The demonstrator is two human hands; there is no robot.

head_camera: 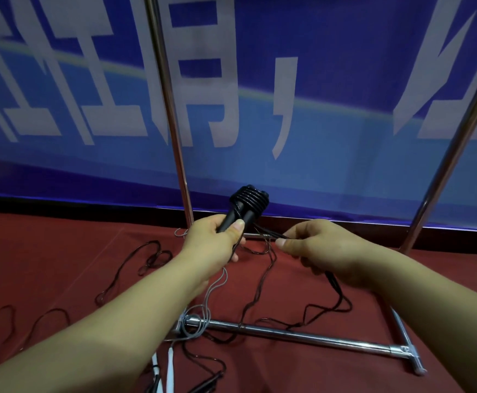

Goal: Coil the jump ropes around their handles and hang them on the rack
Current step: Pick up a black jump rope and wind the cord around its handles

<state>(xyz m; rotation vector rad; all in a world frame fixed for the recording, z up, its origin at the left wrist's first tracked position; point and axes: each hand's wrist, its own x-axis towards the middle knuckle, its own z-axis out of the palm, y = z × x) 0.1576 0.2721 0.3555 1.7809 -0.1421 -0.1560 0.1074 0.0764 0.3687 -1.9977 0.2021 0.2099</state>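
Left hand (214, 239) fingers clamped round black handles (238, 214), held mid-scene, coil already wound near top. Right hand (319, 248) fingers pinch loose black rope (263, 279) trailing over red floor (61, 251). Rope looks thin, limp, light, tangle-prone; best gripped close to coil, kept taut. Rack (288, 334) behind.

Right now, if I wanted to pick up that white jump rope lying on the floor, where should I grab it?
Probably by the two white handles, which lie side by side near the bottom edge; they are stiff, unlike the grey cord looped over the rack's base bar. Come from above.
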